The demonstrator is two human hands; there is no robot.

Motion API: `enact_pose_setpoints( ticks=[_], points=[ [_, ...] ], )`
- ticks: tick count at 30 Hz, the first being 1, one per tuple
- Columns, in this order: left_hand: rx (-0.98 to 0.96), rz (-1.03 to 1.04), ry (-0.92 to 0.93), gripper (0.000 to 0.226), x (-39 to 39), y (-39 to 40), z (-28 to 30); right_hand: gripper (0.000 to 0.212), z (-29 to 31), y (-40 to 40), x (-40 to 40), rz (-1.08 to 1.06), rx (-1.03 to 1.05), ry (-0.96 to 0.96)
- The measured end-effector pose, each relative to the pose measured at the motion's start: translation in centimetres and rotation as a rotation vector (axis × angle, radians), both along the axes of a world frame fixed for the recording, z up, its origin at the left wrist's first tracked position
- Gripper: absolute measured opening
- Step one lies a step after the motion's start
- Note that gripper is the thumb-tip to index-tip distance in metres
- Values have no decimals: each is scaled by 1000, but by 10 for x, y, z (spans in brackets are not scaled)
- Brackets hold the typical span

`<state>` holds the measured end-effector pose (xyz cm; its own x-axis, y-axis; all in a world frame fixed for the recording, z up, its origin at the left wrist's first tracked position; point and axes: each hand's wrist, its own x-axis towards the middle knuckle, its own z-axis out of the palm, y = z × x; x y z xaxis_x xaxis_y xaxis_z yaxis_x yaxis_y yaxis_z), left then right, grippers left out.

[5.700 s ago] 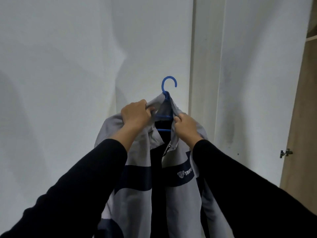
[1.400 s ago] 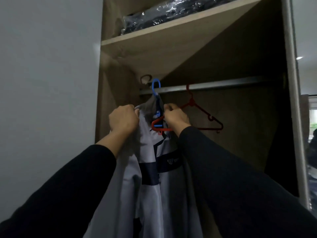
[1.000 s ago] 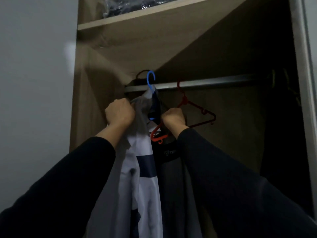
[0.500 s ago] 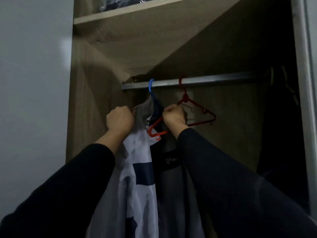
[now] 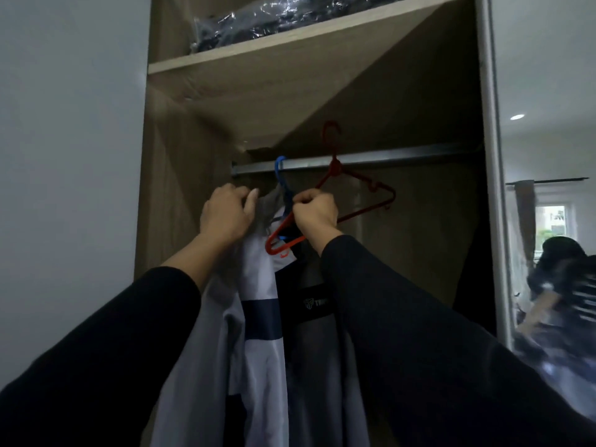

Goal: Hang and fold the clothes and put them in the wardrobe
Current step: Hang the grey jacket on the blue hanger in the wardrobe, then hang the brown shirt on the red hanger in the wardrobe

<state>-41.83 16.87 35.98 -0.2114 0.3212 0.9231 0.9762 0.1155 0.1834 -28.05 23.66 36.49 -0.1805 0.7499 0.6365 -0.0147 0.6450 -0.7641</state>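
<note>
A grey jacket with a navy band [image 5: 258, 317] hangs on a blue hanger [image 5: 281, 175] whose hook sits over the wardrobe's metal rail [image 5: 403, 158]. My left hand [image 5: 225, 214] holds the jacket's collar at the left shoulder. My right hand [image 5: 317, 214] grips the lower bar of an empty red hanger [image 5: 364, 185], lifted so its hook stands above the rail. The red hanger's left end crosses in front of the jacket's neck.
A wooden shelf [image 5: 290, 46] above the rail carries dark clothes in a plastic bag [image 5: 274, 17]. White wall [image 5: 64, 156] stands at the left. At the right, a mirrored door [image 5: 548, 253] shows a reflected room with a window.
The blue hanger's hook has settled onto the rail. My right hand has raised the red hanger, so its hook is now off and above the rail. My left hand's grip has loosened slightly.
</note>
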Motion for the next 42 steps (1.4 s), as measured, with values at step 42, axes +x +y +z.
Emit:
enact_pose_setpoints(
  ticks=[42],
  points=[
    [-182,543,-371,26,177,-478,-134,25,-136,-309,127,561,223,-195]
  ],
)
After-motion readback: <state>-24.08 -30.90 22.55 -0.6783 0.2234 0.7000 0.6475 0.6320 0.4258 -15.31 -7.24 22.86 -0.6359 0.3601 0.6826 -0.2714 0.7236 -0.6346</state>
